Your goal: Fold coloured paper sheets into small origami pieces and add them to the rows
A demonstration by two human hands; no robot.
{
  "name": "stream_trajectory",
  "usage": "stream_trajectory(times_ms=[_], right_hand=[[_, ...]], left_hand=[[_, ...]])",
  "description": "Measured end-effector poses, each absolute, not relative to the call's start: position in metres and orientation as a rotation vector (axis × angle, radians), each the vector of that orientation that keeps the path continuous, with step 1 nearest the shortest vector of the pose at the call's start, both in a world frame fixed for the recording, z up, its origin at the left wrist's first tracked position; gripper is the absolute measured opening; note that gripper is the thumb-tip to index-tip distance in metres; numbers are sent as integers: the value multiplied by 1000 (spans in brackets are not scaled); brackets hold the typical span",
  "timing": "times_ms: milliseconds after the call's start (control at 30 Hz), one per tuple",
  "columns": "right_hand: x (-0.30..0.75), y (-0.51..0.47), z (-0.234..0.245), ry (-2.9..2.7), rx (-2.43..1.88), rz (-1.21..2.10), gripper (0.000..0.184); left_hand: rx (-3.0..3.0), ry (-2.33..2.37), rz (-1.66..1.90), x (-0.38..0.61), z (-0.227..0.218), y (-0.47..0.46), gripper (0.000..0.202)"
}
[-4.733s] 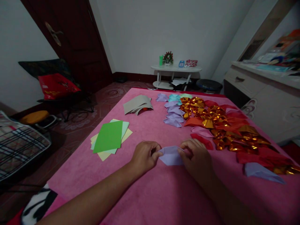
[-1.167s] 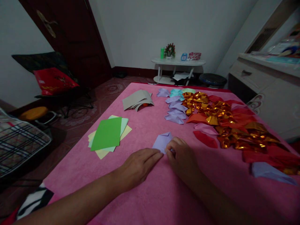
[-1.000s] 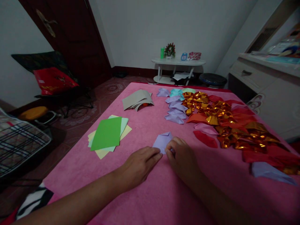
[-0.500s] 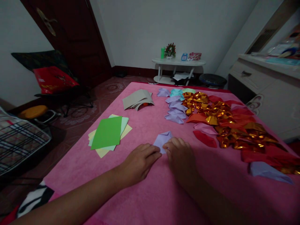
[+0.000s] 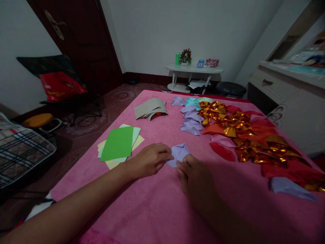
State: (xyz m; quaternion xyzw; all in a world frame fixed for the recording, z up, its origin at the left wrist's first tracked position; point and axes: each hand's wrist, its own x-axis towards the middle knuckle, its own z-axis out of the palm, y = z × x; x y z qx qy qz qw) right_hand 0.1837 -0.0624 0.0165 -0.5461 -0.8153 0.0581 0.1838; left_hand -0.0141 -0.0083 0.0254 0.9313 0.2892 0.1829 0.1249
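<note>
Head view: left hand (image 5: 153, 158) and right hand (image 5: 199, 178) partly hide lilac paper (image 5: 178, 152), grips unclear.

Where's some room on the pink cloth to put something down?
Bare cloth shows between the green sheet, grey sheets and purple row. Another patch lies between left forearm and right forearm. Crowded: the right side, full of gold papers and red papers, and the spot where the left hand and right hand touch the folded paper.

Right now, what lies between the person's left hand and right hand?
In the head view, a folded lilac paper lies on the pink cloth between the left hand and right hand, both touching it.
</note>
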Motion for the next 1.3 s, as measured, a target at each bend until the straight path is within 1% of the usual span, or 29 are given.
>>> stream_trajectory(times_ms=[100,300,467,667,767,1000,1133,1300], right_hand=[[187,-62,12,-2228,-1485,263,18],[190,-58,8,-2126,-1333,384,18],[192,-58,13,-2080,-1167,526,25],[195,-58,15,-1998,-1089,663,24],[194,-59,14,-1957,-1105,676,21],[192,-62,14,-1992,-1199,611,17],[191,-62,13,-2016,-1195,600,19],[190,-63,11,-2013,-1178,557,18]], left_hand=[[2862,778,518,-15,22,-3,24],[2982,588,595,-15,25,6,22],[3028,474,533,-12,28,-17,21],[2814,736,517,-12,21,-43,22],[2622,820,584,-13,20,-41,20],[2337,892,754,-9,17,-38,19],[2218,1014,785,-3,15,-42,14],[2205,1127,799,3,17,-43,8]])
